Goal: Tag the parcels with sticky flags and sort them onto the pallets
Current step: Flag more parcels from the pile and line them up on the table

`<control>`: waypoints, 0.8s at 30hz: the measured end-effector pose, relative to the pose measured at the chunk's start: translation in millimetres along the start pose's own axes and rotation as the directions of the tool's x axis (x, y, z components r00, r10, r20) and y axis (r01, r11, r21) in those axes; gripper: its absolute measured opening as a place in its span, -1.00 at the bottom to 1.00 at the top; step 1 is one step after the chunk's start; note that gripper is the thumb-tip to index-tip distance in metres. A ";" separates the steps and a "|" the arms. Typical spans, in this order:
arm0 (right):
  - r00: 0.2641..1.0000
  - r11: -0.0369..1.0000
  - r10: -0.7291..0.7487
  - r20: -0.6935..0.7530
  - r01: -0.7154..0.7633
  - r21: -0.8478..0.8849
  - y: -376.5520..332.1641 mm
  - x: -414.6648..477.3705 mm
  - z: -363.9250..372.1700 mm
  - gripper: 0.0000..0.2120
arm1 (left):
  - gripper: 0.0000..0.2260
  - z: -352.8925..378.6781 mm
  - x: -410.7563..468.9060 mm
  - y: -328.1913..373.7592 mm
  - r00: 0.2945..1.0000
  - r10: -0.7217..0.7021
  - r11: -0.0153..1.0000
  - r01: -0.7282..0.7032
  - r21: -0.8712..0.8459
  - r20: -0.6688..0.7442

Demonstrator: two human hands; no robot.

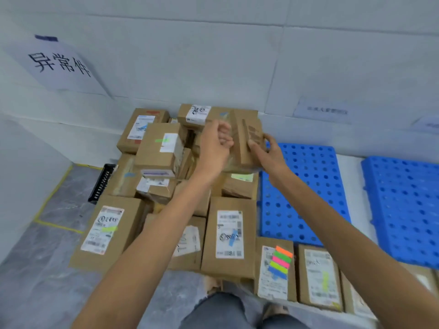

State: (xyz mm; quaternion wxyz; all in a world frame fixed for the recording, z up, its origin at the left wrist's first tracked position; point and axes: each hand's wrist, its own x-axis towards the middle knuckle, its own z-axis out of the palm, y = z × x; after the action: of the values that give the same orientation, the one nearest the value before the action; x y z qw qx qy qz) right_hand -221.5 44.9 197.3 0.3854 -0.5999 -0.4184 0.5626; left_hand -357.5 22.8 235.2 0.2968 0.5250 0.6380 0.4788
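Now I see both hands up over box pile [166, 186]: right hand [266, 155] holds brown box [247, 138], left hand [215, 144] curled tight beside it.

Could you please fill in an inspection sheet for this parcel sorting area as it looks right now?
Surface: grey floor with yellow tape lines; two blue perforated pallets and, bare where visible.
Job's things: pile of cardboard parcels, several flagged; a pad of coloured sticky flags lying on a near parcel.
Clutter: black crate partly hidden beside the pile.
Grippers: left hand and right hand both on a tilted parcel atop the pile; grip blurred.
Cables: nothing seen.
Surroundings: white panel wall, a handwritten paper sign, smaller unreadable labels.
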 end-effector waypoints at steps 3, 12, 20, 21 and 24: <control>0.998 0.997 -0.055 0.014 0.055 -0.047 -1.1 -32.0 -53.4 -0.23 | -0.49 35.4 -26.8 15.5 1.000 0.013 0.991 -0.012 0.133 -0.001; 0.928 0.962 0.047 0.369 -0.142 0.234 38.4 -99.7 -202.4 -0.44 | -0.10 125.2 -115.8 37.4 0.720 -0.272 0.575 0.654 -0.492 0.639; 0.997 0.954 -0.074 0.030 0.080 -0.290 107.7 -130.1 -257.4 -0.54 | -0.68 182.9 -179.5 5.7 0.679 -0.399 0.751 0.628 -0.206 0.616; 0.996 0.938 -0.040 0.080 0.065 -0.340 119.7 -133.8 -257.8 -0.36 | -0.70 189.1 -187.4 -0.1 0.658 -0.435 0.767 0.629 -0.129 0.615; 0.981 0.944 0.168 0.099 -0.131 -0.304 148.8 -134.8 -262.7 0.00 | -0.51 201.3 -206.8 -16.9 0.561 -0.495 0.760 0.649 0.019 0.664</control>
State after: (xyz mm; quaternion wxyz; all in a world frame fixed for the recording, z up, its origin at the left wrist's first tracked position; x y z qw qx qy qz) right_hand 48.4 -131.6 124.3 0.2207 -0.6451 -0.4742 0.5570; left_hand -130.2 -114.2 120.5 0.6911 0.3784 0.5756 0.2190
